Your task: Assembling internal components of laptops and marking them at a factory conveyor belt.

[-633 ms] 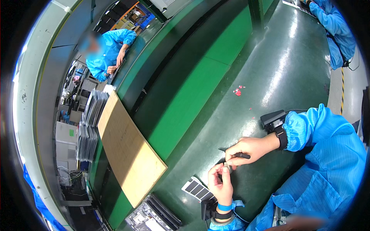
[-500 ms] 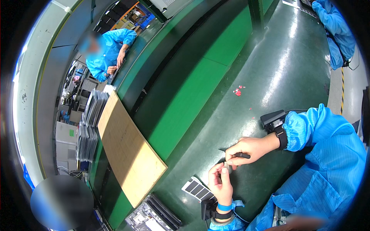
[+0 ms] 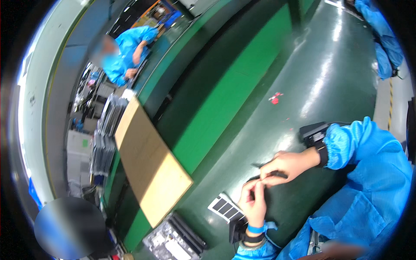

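Note:
My right hand is closed around a thin dark tool that lies across its fingers, tip pointing left. My left hand sits just below it, fingertips pinched on something small where the two hands meet; I cannot make out what it is. Both hands hover over a dark green bench top. A white sheet of dark rectangular labels lies on the bench just left of my left hand. A blue strap circles my left wrist, a black band my right.
A long brown board lies along the bench's left edge. A black device sits behind my right wrist. Small red bits lie farther out. A person in blue works at the far left; trays of parts stack below them.
My hands hold the same pose close together; nothing has visibly moved on the bench.

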`<action>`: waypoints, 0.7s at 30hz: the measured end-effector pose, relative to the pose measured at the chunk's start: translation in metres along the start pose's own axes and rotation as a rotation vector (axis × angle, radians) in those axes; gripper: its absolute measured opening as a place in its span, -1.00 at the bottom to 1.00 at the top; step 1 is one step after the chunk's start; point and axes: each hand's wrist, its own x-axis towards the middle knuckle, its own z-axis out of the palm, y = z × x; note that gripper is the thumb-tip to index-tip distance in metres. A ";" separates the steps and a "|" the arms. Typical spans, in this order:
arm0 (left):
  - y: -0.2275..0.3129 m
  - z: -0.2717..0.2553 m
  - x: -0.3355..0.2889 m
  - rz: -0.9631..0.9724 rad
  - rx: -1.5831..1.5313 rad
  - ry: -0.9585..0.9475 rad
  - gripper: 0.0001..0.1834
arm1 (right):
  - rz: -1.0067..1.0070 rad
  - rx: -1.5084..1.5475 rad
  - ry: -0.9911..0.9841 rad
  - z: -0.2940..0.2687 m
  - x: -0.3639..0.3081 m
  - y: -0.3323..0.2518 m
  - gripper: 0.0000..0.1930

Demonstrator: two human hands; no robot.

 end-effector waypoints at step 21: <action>0.004 0.004 0.014 0.070 0.038 0.132 -0.84 | 0.160 0.186 0.081 -0.006 0.008 -0.021 -0.85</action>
